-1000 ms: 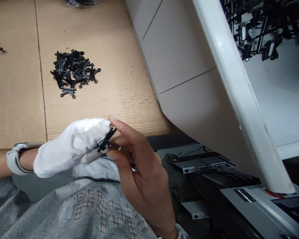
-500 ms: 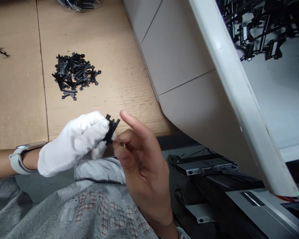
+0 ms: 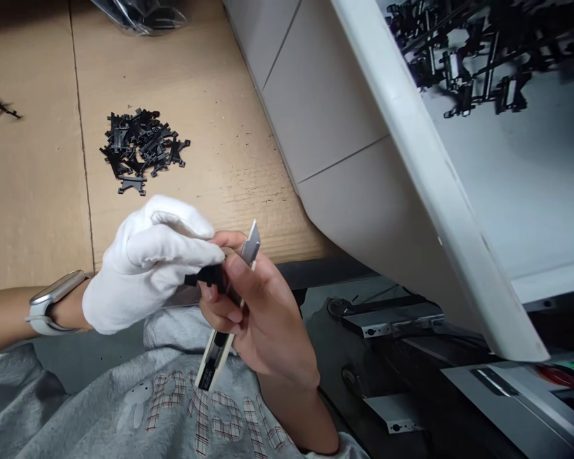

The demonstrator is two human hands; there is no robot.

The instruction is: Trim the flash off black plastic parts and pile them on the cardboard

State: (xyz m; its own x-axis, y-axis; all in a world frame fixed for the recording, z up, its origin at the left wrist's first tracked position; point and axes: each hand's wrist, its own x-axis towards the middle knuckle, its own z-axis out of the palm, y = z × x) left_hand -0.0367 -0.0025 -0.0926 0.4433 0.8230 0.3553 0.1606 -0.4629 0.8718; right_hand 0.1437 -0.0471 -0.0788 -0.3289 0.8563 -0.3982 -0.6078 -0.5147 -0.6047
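One black plastic bracket [image 3: 211, 275] apparently mid-work, pinched in white-gloved left grip [image 3: 146, 271], bare right grip [image 3: 270, 312] closed round cream-handled knife [image 3: 205, 370]; loose black plastic pile [image 3: 152, 141], done or pending, unclear.

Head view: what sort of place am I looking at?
Probably a factory workstation. A pile of similar small black parts lies on the table, a machine with a lit green light stands at lower right, and the right hand holds a knife.

Letters [image 3: 202, 427] on shirt [image 3: 95, 408], label [image 3: 206, 377] on knife [image 3: 219, 347] — seemingly illegible.
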